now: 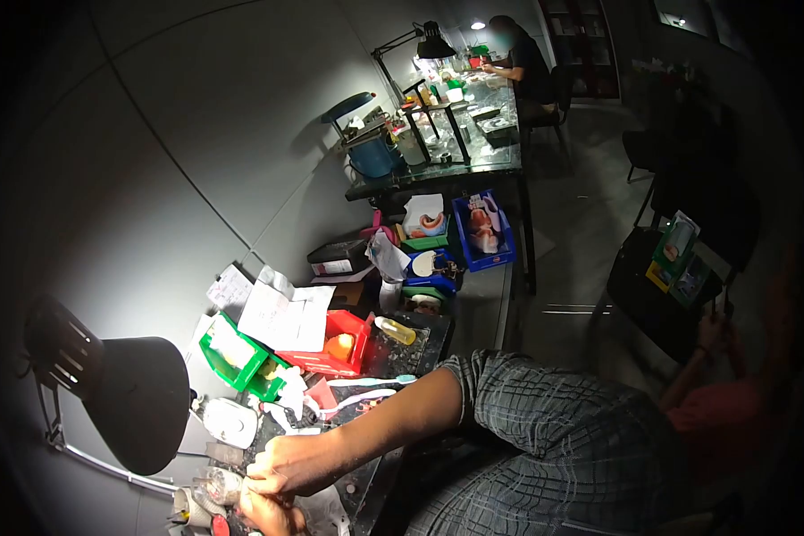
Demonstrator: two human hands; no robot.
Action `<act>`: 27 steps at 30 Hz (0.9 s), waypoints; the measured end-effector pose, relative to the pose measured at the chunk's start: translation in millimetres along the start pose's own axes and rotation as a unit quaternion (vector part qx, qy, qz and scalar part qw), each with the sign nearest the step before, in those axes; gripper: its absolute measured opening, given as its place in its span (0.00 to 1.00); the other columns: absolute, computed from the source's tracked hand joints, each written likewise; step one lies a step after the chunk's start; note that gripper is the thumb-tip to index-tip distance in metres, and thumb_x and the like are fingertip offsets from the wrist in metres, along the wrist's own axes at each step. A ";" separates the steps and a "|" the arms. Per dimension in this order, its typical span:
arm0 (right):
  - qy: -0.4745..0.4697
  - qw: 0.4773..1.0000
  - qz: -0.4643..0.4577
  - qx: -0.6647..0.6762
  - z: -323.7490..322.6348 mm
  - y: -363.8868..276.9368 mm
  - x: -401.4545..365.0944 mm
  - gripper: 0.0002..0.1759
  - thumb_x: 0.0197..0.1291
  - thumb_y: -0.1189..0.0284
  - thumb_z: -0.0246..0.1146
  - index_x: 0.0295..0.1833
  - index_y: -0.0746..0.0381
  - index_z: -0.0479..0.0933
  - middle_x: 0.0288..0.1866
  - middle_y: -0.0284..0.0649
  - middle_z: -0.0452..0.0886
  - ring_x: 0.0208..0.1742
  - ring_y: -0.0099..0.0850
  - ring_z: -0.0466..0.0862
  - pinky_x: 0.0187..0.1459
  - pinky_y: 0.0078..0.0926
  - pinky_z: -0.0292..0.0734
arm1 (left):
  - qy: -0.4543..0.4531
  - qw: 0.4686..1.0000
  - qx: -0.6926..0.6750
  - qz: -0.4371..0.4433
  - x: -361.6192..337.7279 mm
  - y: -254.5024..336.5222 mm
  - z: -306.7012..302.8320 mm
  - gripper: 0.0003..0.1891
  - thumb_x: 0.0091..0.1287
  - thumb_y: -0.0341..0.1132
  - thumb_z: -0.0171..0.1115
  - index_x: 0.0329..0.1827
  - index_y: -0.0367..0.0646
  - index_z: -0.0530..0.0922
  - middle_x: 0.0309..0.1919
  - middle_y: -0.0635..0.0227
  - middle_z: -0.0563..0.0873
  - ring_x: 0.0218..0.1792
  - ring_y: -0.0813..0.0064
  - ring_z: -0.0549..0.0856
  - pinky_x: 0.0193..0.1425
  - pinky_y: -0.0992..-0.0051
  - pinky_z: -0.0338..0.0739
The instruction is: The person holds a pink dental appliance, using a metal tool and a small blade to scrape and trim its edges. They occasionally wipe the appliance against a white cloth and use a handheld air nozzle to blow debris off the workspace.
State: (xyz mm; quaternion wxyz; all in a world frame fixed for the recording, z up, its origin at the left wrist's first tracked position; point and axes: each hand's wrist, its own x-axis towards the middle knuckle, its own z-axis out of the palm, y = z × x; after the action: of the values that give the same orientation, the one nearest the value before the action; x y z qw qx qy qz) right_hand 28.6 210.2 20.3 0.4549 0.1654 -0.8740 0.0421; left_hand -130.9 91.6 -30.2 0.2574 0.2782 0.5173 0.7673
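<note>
At the bottom left, under the lamp's light, my right hand (290, 464) is closed, its fingers curled together. Just below it, my left hand (271, 515) is also closed and meets it, partly cut off by the frame's edge. What lies between the fingers is too small and covered to make out. A clear plastic-looking container (219, 485) sits right at the fingertips, with a pale cup (188, 507) beside it. Crumpled clear plastic (329, 511) shows under the wrists. A white rounded device (230, 422) and a toothbrush (366, 381) lie farther up the bench.
A black desk lamp (138, 402) leans over the bench. Green bins (263, 380), a red bin (359, 344) and a blue bin (507, 255) hold dental models and papers. A yellowish bottle (395, 330) lies nearby. One person (531, 67) sits at the far bench; another (715, 393) is at right.
</note>
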 end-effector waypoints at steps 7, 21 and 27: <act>0.048 0.998 -0.031 0.013 16.1 15.7 -4.4 0.16 0.49 0.66 0.68 0.38 0.66 0.76 0.33 0.41 0.79 0.36 0.39 0.86 0.36 0.34 0.82 | -0.064 0.998 -0.019 0.016 -19.2 15.2 20.0 0.13 0.79 0.38 0.51 0.35 0.44 0.76 0.22 0.74 0.76 0.17 0.86 0.70 0.16 0.83 0.61; 0.074 0.997 -0.032 -0.014 29.9 32.3 -13.7 0.08 0.56 0.72 0.62 0.38 0.64 0.73 0.32 0.38 0.74 0.34 0.36 0.82 0.32 0.33 0.79 | -0.015 0.999 -0.010 0.050 -23.5 20.8 24.0 0.10 0.79 0.36 0.55 0.41 0.41 0.80 0.31 0.72 0.84 0.27 0.76 0.81 0.27 0.76 0.73; 0.071 0.978 0.107 0.167 32.2 39.9 -18.0 0.06 0.64 0.70 0.60 0.38 0.62 0.75 0.33 0.41 0.79 0.36 0.39 0.84 0.35 0.37 0.80 | -0.008 1.000 0.005 0.013 -20.5 32.9 30.6 0.10 0.78 0.36 0.55 0.42 0.38 0.80 0.38 0.63 0.87 0.29 0.73 0.83 0.31 0.72 0.79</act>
State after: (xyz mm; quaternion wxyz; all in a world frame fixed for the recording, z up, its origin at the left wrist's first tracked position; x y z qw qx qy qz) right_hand -0.1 245.1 -9.9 0.4747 0.1411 -0.8328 0.2474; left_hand -98.6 86.5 6.8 0.2501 0.2924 0.5152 0.7659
